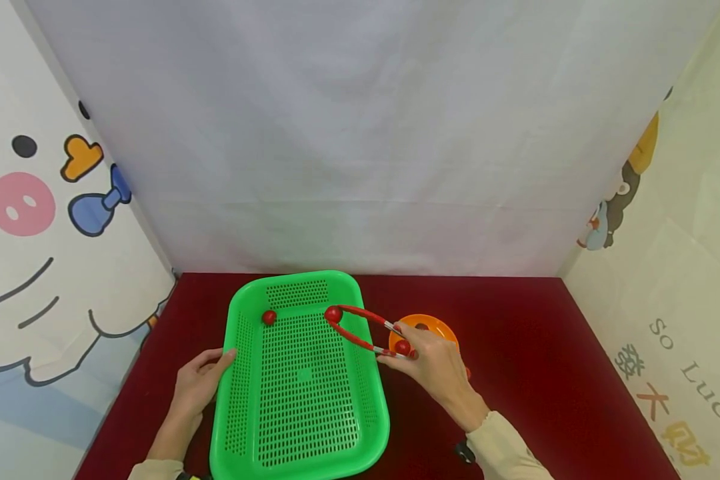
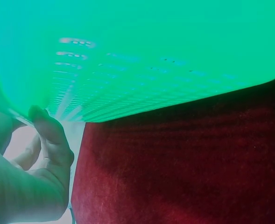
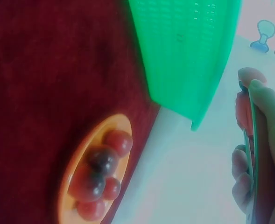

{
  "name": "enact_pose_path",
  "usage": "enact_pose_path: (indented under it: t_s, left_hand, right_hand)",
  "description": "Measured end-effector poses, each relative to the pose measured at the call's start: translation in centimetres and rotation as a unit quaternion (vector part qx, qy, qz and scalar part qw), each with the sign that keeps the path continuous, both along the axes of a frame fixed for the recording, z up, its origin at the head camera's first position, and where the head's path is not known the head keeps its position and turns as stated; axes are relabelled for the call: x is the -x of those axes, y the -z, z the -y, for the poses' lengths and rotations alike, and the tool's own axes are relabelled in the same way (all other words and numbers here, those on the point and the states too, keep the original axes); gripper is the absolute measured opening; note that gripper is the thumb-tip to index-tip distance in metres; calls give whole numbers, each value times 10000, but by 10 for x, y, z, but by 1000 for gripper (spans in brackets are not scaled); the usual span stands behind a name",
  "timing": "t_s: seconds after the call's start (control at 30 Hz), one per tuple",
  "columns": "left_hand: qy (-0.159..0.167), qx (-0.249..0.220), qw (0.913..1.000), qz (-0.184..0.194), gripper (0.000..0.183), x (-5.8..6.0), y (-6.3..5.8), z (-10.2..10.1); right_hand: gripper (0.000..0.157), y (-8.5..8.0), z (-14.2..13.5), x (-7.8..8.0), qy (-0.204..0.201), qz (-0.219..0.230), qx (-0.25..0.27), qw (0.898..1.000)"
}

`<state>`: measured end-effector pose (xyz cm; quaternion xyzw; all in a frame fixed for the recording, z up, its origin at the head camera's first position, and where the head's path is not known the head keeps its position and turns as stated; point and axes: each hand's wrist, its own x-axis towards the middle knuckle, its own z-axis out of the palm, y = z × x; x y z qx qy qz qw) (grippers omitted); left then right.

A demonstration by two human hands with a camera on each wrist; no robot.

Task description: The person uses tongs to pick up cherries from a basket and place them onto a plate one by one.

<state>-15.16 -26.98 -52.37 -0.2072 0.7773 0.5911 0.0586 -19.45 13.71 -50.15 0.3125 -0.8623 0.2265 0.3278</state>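
My left hand (image 1: 199, 381) pinches the left rim of a green plastic basket (image 1: 222, 407), thumb on top; in the left wrist view the basket's wall (image 2: 184, 42) fills the upper part above the hand (image 2: 39, 172). My right hand (image 1: 435, 363) holds red tongs (image 1: 360, 311) with silvery middles. Between their tips is a small red tomato (image 1: 333, 314), over the basket's right part. Another small tomato (image 1: 269, 317) lies inside the basket, near its upper left. Partly behind my right hand is an orange plate (image 1: 441, 325) with several red and dark tomatoes (image 3: 103, 160).
A dark red cloth (image 1: 516, 373) covers the table. A bit of something red (image 1: 468, 373) shows beside my right wrist, and a small black object (image 1: 465, 453) lies near the right sleeve. A pale curtain (image 1: 366, 167) hangs behind, with printed panels at both sides.
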Motion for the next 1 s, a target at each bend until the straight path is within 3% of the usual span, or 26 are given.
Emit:
enact_pose_path:
  t_s: [0.4, 0.7, 1.0]
  left_hand:
    - [46, -10, 10000, -17, 66, 2, 1, 1]
    - [93, 40, 9999, -46, 69, 0, -1, 1]
    - [119, -14, 9999, 17, 71, -1, -3, 1]
  right_hand:
    - [57, 4, -30, -5, 485, 137, -69, 9987]
    - [53, 9, -49, -5, 771, -19, -259, 9967]
    - [53, 17, -64, -9, 966, 422, -333, 9939]
